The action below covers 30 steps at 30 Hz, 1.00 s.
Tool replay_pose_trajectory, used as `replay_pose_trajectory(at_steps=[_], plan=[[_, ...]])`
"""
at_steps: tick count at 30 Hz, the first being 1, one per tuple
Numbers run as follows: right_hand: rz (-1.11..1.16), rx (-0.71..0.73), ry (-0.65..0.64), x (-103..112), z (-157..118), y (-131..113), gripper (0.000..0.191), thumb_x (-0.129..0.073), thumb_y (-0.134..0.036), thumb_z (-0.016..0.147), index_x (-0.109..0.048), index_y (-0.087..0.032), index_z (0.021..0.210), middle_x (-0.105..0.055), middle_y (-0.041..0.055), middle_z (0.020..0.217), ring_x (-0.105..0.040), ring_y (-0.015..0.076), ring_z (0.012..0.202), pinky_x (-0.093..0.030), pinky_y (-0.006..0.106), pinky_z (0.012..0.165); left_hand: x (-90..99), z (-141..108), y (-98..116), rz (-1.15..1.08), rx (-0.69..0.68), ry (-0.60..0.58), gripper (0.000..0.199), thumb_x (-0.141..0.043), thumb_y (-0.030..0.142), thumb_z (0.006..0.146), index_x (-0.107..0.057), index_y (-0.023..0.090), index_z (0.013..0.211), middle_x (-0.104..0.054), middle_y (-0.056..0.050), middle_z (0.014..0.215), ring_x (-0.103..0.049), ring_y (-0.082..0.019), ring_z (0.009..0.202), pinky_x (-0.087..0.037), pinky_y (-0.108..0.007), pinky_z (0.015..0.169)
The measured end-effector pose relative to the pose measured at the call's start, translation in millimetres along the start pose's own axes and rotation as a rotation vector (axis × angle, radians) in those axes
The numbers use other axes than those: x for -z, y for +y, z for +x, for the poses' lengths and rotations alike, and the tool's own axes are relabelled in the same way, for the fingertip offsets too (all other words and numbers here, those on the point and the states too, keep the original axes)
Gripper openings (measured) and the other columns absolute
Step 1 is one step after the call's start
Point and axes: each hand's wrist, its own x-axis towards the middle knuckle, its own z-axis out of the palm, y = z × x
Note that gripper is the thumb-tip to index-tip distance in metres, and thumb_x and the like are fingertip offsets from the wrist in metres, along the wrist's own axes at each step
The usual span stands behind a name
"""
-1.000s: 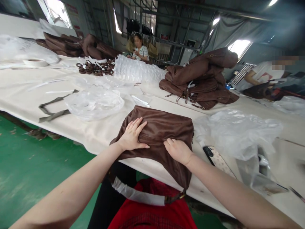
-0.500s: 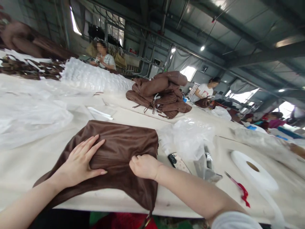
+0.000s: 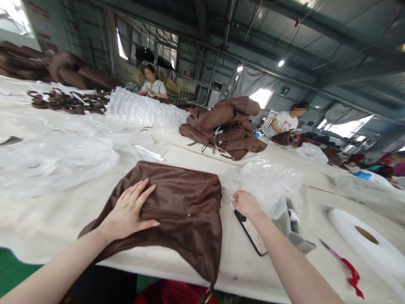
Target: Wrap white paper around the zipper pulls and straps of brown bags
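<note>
A brown leather bag (image 3: 186, 181) lies flat at the table's near side, with a zipper and small metal pull (image 3: 187, 215) across its face. My left hand (image 3: 129, 211) rests on the bag, fingers spread and palm down. Off the bag's right edge, my right hand (image 3: 248, 204) has its fingers curled closed; whether anything is in them is hidden. Just beneath it lies a phone (image 3: 251, 236) in a patterned case, partly covered by the hand. A crumpled clear plastic bag (image 3: 268, 181) sits right beside these fingers.
Brown bags are piled (image 3: 228, 122) farther back. Red-handled scissors (image 3: 346, 266) and a white tape roll (image 3: 351, 228) lie at right. Plastic sheeting (image 3: 63, 160), bubble wrap (image 3: 142, 107) and bundled brown straps (image 3: 69, 101) occupy the left. Two people (image 3: 153, 86) (image 3: 286, 122) work beyond the table.
My right hand has left the zipper area and moved right, over the phone beside the plastic bag. The zipper pull now shows. My left hand stays flat on the bag; the view has shifted left.
</note>
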Motion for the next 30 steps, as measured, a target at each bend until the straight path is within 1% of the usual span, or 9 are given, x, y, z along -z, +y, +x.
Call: replay_pose_trajectory(at_steps=[4, 7, 11, 13, 15, 17, 21, 25, 30], plan=[[0.016, -0.075, -0.099, -21.6, -3.5, 9.0, 0.014, -0.063, -0.020, 0.073, -0.071, -0.014, 0.083, -0.072, 0.0141, 0.089, -0.068, 0.0241, 0.086, -0.046, 0.029, 0.070, 17.4, -1.2, 17.0, -0.072, 0.045, -0.044, 0.096, -0.067, 0.068, 0.065, -0.038, 0.018, 0.142, -0.030, -0.021, 0.151, -0.030, -0.040, 0.138, -0.028, -0.058, 0.111], [0.066, -0.061, -0.133, -27.2, -9.8, 12.0, 0.014, -0.059, -0.022, 0.077, -0.071, -0.017, 0.082, -0.073, 0.0105, 0.090, -0.068, 0.0216, 0.086, -0.045, 0.027, 0.071, 44.1, -17.9, 34.7, -0.232, 0.152, -0.004, 0.072, -0.064, 0.057, 0.075, -0.046, 0.019, 0.134, -0.034, -0.017, 0.150, -0.038, -0.034, 0.135, -0.035, -0.051, 0.110], [0.153, -0.034, -0.067, -17.4, -22.9, 9.1, 0.020, -0.051, -0.025, 0.085, -0.067, -0.017, 0.092, -0.072, 0.0101, 0.092, -0.067, 0.0221, 0.087, -0.045, 0.029, 0.074, 82.6, -62.7, 57.1, -0.432, 0.503, 0.271, 0.037, -0.055, 0.046, 0.087, -0.060, 0.019, 0.112, -0.056, -0.011, 0.130, -0.054, -0.026, 0.119, -0.042, -0.043, 0.105], [0.322, -0.048, 0.054, -11.1, -38.4, -8.9, 0.020, -0.053, -0.035, 0.084, -0.064, -0.020, 0.092, -0.071, 0.0060, 0.078, -0.066, 0.0216, 0.073, -0.045, 0.029, 0.066, 96.1, -86.3, 72.9, -0.490, 0.763, 0.467, 0.032, -0.051, 0.045, 0.089, -0.061, 0.018, 0.102, -0.064, -0.010, 0.111, -0.061, -0.024, 0.105, -0.047, -0.040, 0.097], [0.587, 0.050, 0.086, -8.0, -65.2, -42.1, 0.021, -0.056, -0.044, 0.083, -0.061, -0.023, 0.086, -0.069, 0.0015, 0.071, -0.064, 0.0186, 0.062, -0.045, 0.027, 0.061, 103.1, -105.4, 95.1, -0.566, 0.939, 0.541, 0.032, -0.049, 0.047, 0.089, -0.061, 0.018, 0.095, -0.066, -0.008, 0.096, -0.063, -0.021, 0.089, -0.052, -0.035, 0.084], [0.779, 0.322, -0.022, -10.3, -101.2, -85.7, 0.021, -0.056, -0.045, 0.083, -0.060, -0.025, 0.082, -0.068, 0.0001, 0.071, -0.063, 0.0169, 0.062, -0.045, 0.025, 0.060, 102.9, -119.4, 121.5, -0.696, 0.923, 0.405, 0.030, -0.051, 0.047, 0.088, -0.062, 0.019, 0.092, -0.066, -0.007, 0.091, -0.063, -0.020, 0.082, -0.053, -0.031, 0.075], [0.742, 0.700, -0.267, -31.3, -165.7, -165.7, 0.011, -0.053, -0.027, 0.084, -0.057, -0.024, 0.074, -0.064, -0.0018, 0.066, -0.058, 0.0150, 0.059, -0.038, 0.025, 0.056, 87.6, -142.2, 164.3, -0.887, 0.790, 0.040, 0.025, -0.065, 0.042, 0.081, -0.062, 0.019, 0.091, -0.065, -0.009, 0.091, -0.061, -0.019, 0.082, -0.051, -0.027, 0.069], [0.706, 0.750, -0.340, -53.1, -188.1, -199.9, 0.014, -0.048, -0.017, 0.084, -0.056, -0.021, 0.074, -0.066, 0.0005, 0.070, -0.059, 0.0154, 0.062, -0.035, 0.025, 0.057, 74.7, -161.2, 171.5, -1.000, 0.982, 0.041, 0.030, -0.066, 0.046, 0.080, -0.057, 0.018, 0.072, -0.061, -0.004, 0.069, -0.055, -0.014, 0.063, -0.045, -0.024, 0.059], [0.884, 0.671, -0.416, -65.6, -187.0, -204.4, 0.017, -0.053, -0.022, 0.085, -0.059, -0.020, 0.100, -0.069, 0.0031, 0.083, -0.064, 0.0172, 0.072, -0.044, 0.025, 0.064, 78.6, -166.7, 156.4, -1.169, 1.106, 0.073, 0.038, -0.071, 0.053, 0.073, -0.058, 0.017, 0.071, -0.060, -0.001, 0.064, -0.052, -0.011, 0.057, -0.043, -0.021, 0.054]])
